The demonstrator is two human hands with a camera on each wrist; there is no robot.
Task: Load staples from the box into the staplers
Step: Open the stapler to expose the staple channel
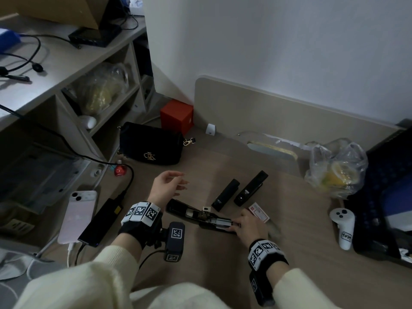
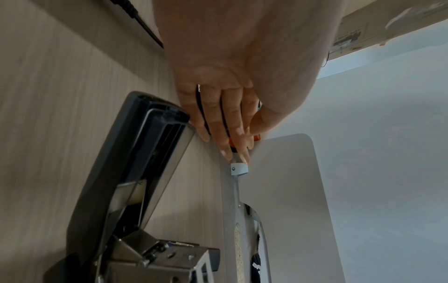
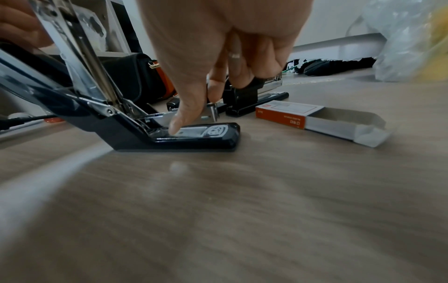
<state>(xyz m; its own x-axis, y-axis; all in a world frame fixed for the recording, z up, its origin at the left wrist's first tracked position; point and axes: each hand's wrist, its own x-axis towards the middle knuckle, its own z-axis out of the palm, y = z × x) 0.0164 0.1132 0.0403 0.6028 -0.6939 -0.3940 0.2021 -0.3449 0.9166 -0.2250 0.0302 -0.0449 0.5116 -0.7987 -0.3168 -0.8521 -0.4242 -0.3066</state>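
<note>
Your right hand [image 1: 249, 224] pinches the metal staple rail of the opened stapler [image 1: 196, 214] on the desk [image 1: 289, 253]. Your left hand [image 1: 166, 186] hovers relaxed, holding nothing, and the staple box [image 3: 315, 119] lies open nearby.

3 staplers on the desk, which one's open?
The large black stapler nearest the person, under the right hand: hinged open, metal magazine exposed. The two smaller black staplers behind lie closed.

a home desk [image 1: 245, 253]: handbag [image 1: 151, 143], phone [image 1: 78, 216], shelves [image 1: 107, 108].
</note>
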